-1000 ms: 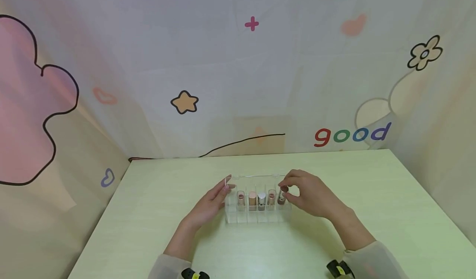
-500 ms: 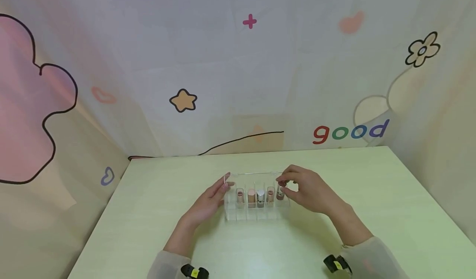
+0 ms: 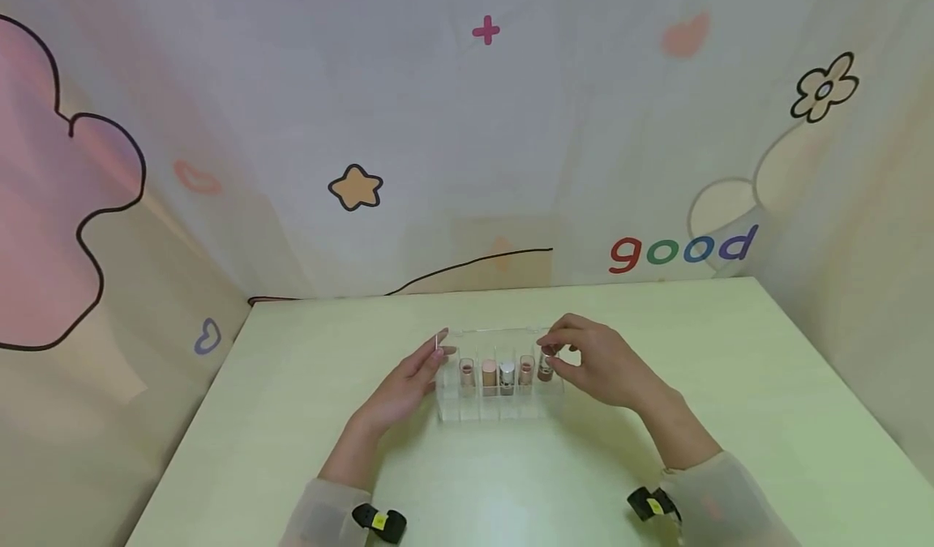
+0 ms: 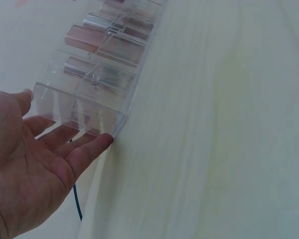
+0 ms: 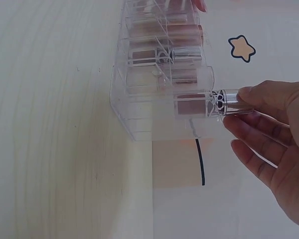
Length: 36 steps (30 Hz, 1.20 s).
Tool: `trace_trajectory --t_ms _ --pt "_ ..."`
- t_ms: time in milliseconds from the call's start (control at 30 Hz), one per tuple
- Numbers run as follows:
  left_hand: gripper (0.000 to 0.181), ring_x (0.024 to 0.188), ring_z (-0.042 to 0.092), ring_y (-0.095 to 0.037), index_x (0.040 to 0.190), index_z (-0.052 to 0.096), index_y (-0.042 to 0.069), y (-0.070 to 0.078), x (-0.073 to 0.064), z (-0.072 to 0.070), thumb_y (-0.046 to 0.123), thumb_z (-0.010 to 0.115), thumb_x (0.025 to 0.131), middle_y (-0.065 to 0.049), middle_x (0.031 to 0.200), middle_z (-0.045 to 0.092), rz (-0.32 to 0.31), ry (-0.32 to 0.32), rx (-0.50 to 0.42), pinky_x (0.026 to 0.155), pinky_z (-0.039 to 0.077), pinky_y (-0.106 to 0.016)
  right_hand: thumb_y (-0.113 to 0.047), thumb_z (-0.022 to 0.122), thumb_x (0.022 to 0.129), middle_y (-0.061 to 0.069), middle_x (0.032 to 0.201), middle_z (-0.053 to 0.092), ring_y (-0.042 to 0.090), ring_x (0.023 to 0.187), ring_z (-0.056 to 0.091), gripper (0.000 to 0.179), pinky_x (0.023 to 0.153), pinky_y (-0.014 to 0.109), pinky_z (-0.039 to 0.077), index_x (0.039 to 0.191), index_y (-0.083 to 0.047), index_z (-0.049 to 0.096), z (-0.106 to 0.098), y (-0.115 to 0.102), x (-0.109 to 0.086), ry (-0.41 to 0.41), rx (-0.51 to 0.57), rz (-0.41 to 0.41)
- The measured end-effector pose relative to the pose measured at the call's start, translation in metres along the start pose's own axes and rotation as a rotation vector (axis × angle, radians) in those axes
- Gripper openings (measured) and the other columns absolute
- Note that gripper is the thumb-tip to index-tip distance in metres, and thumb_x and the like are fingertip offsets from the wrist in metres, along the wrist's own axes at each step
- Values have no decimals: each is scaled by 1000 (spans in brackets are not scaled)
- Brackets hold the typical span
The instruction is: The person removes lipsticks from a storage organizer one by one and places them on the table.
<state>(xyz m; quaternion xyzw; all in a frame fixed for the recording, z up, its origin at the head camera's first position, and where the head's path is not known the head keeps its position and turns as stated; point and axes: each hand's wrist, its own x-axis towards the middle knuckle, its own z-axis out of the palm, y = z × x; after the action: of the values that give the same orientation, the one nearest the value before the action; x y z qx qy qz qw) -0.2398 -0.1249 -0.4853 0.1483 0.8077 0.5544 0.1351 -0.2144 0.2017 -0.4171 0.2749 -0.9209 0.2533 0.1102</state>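
A clear acrylic lipstick organizer (image 3: 499,408) stands on the table, with several lipsticks in its compartments. My left hand (image 3: 401,389) holds the organizer's left end; in the left wrist view the thumb is at one edge and the other fingers lie along the end wall. At the right end, my right hand (image 3: 606,365) pinches a lipstick (image 5: 209,103) by its silver end between thumb and fingers. This lipstick's dark part is inside the rightmost occupied compartment, while the silver end sticks out. A pink-capped lipstick (image 3: 490,373) and a silver-capped one (image 3: 507,377) sit mid-row.
The pale wooden table (image 3: 467,482) extends around the organizer on all sides. Behind it hangs a printed cloth backdrop (image 3: 409,85), meeting the table's back edge. A dark cord (image 4: 77,201) shows beyond the table edge in the left wrist view.
The lipstick in my right hand was tilted and now stands nearly upright in its compartment. My left hand keeps its place on the organizer. The head view has shifted slightly.
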Motion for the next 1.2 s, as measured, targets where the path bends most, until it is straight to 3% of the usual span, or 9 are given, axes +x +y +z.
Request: trace_trajectory --t_ms 233,500,767,1200 --pt "51 153 40 -31 163 30 34 2 2 -4 42 38 113 -4 158 51 -5 8 -12 118 44 -55 -12 79 92 -6 106 70 12 95 69 18 81 31 61 110 -11 78 -3 0 4 1 9 -9" --pt "54 154 38 -32 164 30 33 -7 2 -1 48 38 112 -5 159 50 -9 -18 -38 120 42 -56 -11 79 91 -5 105 70 16 95 72 19 82 38 63 110 -10 78 -2 2 -1 10 21 -20" --pt "55 153 39 -33 163 31 34 -10 0 3 49 39 111 -5 159 50 -5 -25 -34 118 44 -56 -14 80 91 -9 104 70 8 90 64 17 77 28 59 108 -14 79 -2 3 -3 24 -11 -39" --pt "53 153 39 -33 164 29 33 -1 1 -1 46 37 113 -6 159 50 9 -12 -12 117 45 -56 -11 79 92 -8 105 70 12 94 71 19 78 30 59 111 -14 78 -13 -1 1 40 22 -33"
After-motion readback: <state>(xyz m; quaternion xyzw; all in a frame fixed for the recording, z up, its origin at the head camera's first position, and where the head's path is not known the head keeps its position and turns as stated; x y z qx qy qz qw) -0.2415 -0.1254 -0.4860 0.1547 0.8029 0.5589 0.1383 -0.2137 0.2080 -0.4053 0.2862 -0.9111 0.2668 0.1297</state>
